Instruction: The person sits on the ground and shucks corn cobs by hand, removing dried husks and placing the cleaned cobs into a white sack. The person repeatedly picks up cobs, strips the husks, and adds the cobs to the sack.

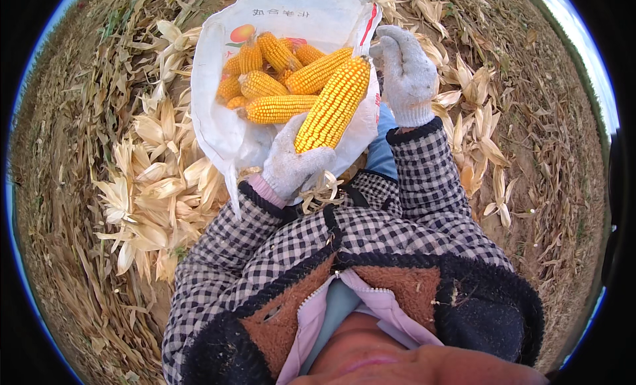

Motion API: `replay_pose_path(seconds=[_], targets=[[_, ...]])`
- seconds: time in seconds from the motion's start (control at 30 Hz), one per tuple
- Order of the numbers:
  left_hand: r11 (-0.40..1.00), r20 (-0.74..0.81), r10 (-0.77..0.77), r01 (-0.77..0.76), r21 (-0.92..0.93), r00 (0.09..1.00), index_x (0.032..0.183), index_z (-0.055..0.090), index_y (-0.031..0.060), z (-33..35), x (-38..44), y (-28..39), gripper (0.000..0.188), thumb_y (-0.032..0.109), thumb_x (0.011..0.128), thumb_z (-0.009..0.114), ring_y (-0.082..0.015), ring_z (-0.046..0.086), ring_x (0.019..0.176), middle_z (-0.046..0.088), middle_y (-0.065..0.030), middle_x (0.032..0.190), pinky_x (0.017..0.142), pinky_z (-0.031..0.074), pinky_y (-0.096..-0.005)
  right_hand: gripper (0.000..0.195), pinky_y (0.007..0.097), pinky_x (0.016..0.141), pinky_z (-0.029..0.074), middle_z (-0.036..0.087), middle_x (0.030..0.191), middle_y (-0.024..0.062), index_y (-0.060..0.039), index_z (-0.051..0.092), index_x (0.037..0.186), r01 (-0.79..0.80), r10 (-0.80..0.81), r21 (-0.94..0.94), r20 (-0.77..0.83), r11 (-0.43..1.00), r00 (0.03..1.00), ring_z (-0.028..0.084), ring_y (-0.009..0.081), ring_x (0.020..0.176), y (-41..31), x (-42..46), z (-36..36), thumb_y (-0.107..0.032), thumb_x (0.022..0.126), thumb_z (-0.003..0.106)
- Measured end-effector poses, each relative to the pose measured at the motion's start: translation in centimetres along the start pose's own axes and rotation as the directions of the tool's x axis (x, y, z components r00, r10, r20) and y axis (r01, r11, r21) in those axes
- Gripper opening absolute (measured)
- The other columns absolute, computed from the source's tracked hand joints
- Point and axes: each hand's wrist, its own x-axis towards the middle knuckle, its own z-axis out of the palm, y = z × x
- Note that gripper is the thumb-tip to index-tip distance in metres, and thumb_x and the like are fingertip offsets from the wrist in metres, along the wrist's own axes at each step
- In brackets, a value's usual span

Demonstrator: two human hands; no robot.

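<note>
A husked yellow ear of corn [334,107] rests its lower end in the grip of my left hand [298,159], which wears a whitish knit glove. The ear slants up and right over the mouth of a white woven sack [216,52]. Inside the sack lie several more husked ears [285,109], piled together. At the sack's right rim is my right hand [406,74], gloved alike, with fingers bent close together. Whether its fingertips pinch the rim is hard to see. Below my left hand hang a few dry husk strips [323,191].
A heap of pale corn husks [159,186] covers the ground left of the sack. More husks [479,122] are scattered to the right. Flattened dry stalks [64,216] and bare soil surround me. My blue trouser leg [382,146] shows beside the sack.
</note>
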Motion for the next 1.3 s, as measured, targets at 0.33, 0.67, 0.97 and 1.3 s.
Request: replay_pose_path(seconds=[0.33, 0.67, 0.97, 1.3], targets=[[0.986, -0.205, 0.144, -0.157, -0.051, 0.968, 0.147, 0.049, -0.0044, 0.5, 1.7, 2.9, 0.062, 0.012, 0.093, 0.076, -0.0170, 0.067, 0.114, 0.067, -0.0109, 0.128, 0.095, 0.057, -0.0311, 0.059, 0.0382, 0.101, 0.057, 0.066, 0.134, 0.0206, 0.0016, 0.045, 0.152, -0.064, 0.016, 0.239, 0.198, 0.969, 0.980, 0.068, 0.0268, 0.121, -4.1, 0.5, 2.5, -0.024, 0.105, 0.070], [0.716, 0.050, 0.220, -0.196, 0.670, 0.974, 0.147, 0.057, -0.0037, -4.2, 2.9, 7.9, 0.048, 0.014, 0.104, 0.068, -0.0207, 0.066, 0.121, 0.067, -0.0139, 0.133, 0.100, 0.055, -0.0332, 0.062, 0.0406, 0.103, 0.060, 0.061, 0.138, 0.0197, 0.0003, 0.039, 0.157, -0.853, 0.493, 0.502, 0.711, 0.144, 0.501, 0.067, 0.0282, 0.122, -3.0, -3.2, 6.3, -0.022, 0.106, 0.066], [-0.045, 0.035, 0.129, -0.029, 0.999, 0.991, 0.131, 0.070, 0.0061, -5.5, 11.6, 9.7, 0.034, 0.018, 0.100, 0.069, -0.0302, 0.073, 0.112, 0.075, -0.0157, 0.123, 0.096, 0.058, -0.0411, 0.049, 0.0469, 0.099, 0.063, 0.059, 0.140, 0.0196, -0.0018, 0.042, 0.154, -0.733, 0.672, 0.650, 0.636, -0.202, 0.379, 0.067, 0.0302, 0.122, -1.6, -2.6, 3.1, -0.029, 0.114, 0.052], [-0.189, 0.043, -0.206, -0.083, 0.978, 0.978, 0.143, 0.067, 0.0188, -7.4, 16.7, 4.8, 0.043, 0.011, 0.102, 0.060, -0.0298, 0.067, 0.129, 0.071, -0.0103, 0.138, 0.108, 0.054, -0.0446, 0.038, 0.0395, 0.101, 0.061, 0.061, 0.136, 0.0161, 0.0000, 0.053, 0.141, -0.708, 0.520, 0.702, 0.577, 0.079, 0.630, 0.066, 0.0279, 0.123, 0.4, -2.1, 6.2, -0.023, 0.112, 0.057]])
